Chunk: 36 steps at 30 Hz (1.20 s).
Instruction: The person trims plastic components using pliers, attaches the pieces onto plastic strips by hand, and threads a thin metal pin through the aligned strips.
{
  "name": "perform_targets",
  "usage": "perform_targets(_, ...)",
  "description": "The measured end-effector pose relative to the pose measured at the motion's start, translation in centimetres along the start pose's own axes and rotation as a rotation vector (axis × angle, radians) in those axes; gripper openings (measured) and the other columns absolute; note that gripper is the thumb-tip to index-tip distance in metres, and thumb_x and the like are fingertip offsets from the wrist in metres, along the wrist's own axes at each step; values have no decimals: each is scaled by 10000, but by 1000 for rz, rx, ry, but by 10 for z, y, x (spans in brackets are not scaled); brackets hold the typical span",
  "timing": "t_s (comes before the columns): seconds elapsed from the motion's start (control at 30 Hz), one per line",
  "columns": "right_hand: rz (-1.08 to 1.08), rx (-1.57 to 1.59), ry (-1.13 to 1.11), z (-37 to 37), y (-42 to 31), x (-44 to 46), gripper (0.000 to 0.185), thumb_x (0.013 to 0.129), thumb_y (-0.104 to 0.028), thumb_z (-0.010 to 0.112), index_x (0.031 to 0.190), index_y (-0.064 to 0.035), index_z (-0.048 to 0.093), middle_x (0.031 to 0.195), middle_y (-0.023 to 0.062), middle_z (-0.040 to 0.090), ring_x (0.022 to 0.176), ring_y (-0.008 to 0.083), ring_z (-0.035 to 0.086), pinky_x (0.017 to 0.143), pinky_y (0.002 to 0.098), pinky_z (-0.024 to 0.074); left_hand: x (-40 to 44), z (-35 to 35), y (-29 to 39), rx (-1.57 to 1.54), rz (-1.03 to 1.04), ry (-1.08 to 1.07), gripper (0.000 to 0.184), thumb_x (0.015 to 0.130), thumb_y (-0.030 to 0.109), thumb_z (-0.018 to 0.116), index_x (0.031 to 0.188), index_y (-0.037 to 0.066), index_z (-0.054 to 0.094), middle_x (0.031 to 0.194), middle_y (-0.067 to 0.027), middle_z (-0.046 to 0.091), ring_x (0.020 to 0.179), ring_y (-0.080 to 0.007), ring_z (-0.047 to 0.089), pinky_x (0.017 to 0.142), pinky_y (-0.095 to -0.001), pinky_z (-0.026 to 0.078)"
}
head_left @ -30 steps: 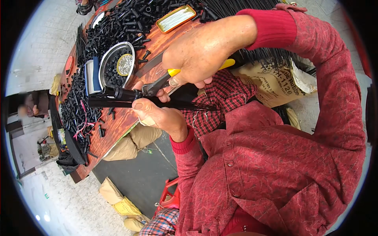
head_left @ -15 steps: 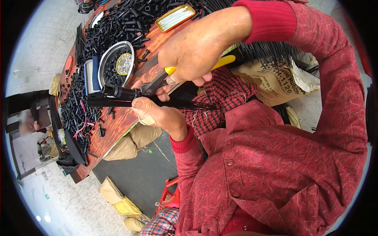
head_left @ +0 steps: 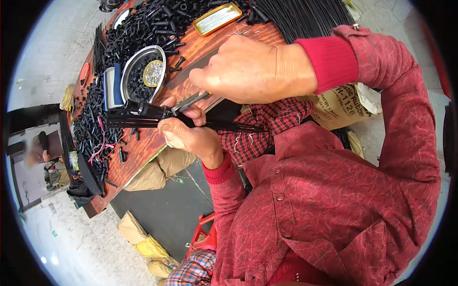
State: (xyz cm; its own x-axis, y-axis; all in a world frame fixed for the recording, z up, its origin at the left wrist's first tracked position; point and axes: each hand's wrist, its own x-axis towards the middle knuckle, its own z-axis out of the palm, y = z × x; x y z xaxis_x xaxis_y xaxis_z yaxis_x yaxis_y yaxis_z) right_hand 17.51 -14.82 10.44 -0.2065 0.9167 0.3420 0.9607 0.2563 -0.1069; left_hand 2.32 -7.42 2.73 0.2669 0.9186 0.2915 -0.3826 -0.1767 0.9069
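My left hand (head_left: pixel 191 136) is closed round a bundle of thin black strands (head_left: pixel 138 119), its thumb pressed along the near side. A black tubular piece (head_left: pixel 143 108) lies along the bundle's upper side. My right hand (head_left: pixel 253 71) is wrapped round the pliers (head_left: pixel 191 102), back of the hand toward me. Only the pliers' metal jaws and a bit of yellow handle show; the rest is hidden under the hand. Their jaws reach the bundle beside my left fingers; whether they grip it I cannot tell.
On the wooden table (head_left: pixel 138 164) lie heaps of black tubular parts (head_left: pixel 157 24), a metal bowl (head_left: pixel 125 78) holding a small round tin (head_left: pixel 153 73), and a yellow-rimmed tray (head_left: pixel 217 20) of thin pale pieces. Long black strands (head_left: pixel 305 19) lie at the far right. A person (head_left: pixel 43 148) is in the background.
My right hand has rolled over and moved slightly down, hiding most of the yellow handles. The pliers' jaws have turned a little. My left hand keeps its hold on the bundle.
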Motion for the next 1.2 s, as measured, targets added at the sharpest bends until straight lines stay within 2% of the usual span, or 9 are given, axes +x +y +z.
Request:
perform_targets(0.13,13,-25,8,4,0,2,204,773,-167,647,848,14,588,647,195,641,647,357,672,570,449,517,0,0,0,-7,-4,6,659,1009,578,355,1114,-56,497,638,-30,474,496,-77,391,433,-186,283)
perform_targets(0.3,74,296,-253,-16,11,6,278,868,-260,635,872,18,627,678,186,644,647,396,640,582,466,499,-3,5,2,-19,11,-22,665,1003,589,366,1129,-50,499,652,-21,473,516,-76,387,461,-189,301)
perform_targets(0.33,220,351,-502,-23,11,13,338,910,-315,613,876,21,637,680,168,652,632,362,645,574,443,495,-4,7,3,-12,6,-16,666,1001,591,370,1132,-49,500,656,-19,473,523,-73,390,468,-187,302)
perform_targets(0.53,425,694,-750,-44,10,16,365,973,-367,523,915,-34,661,695,99,684,569,191,648,561,335,528,-7,10,6,22,-33,38,665,995,603,376,1113,-37,514,667,-8,479,546,-58,397,489,-179,305)
perform_targets(0.73,392,895,-776,-46,11,20,350,1009,-388,447,1165,-130,625,678,55,656,552,122,620,553,272,522,-10,12,6,104,27,20,650,987,617,383,1056,-16,515,679,-1,488,553,-52,392,497,-186,303)
perform_targets(0.97,371,846,-784,-61,7,22,334,1006,-356,436,1190,-151,625,685,49,639,564,117,617,570,267,522,-13,14,2,170,49,112,637,1000,583,390,1058,-38,521,673,-12,502,554,-60,398,505,-202,311)
perform_targets(1.07,367,855,-789,-60,9,24,309,991,-329,453,1157,-138,632,680,50,637,554,129,618,550,277,519,-16,16,2,210,75,159,636,1004,566,398,1091,-52,523,668,-23,513,554,-71,406,508,-208,323)
perform_targets(1.13,379,880,-861,-61,15,27,367,948,-269,505,789,20,664,693,121,672,566,212,629,564,335,496,-17,13,0,208,72,158,637,1005,563,398,1105,-54,520,668,-28,518,554,-75,408,510,-209,328)
perform_targets(1.2,361,871,-881,-68,18,27,384,952,-260,493,755,28,653,685,111,673,580,216,639,579,343,504,-17,11,-1,206,70,154,639,1006,560,398,1120,-57,517,668,-33,522,555,-79,410,512,-211,333)
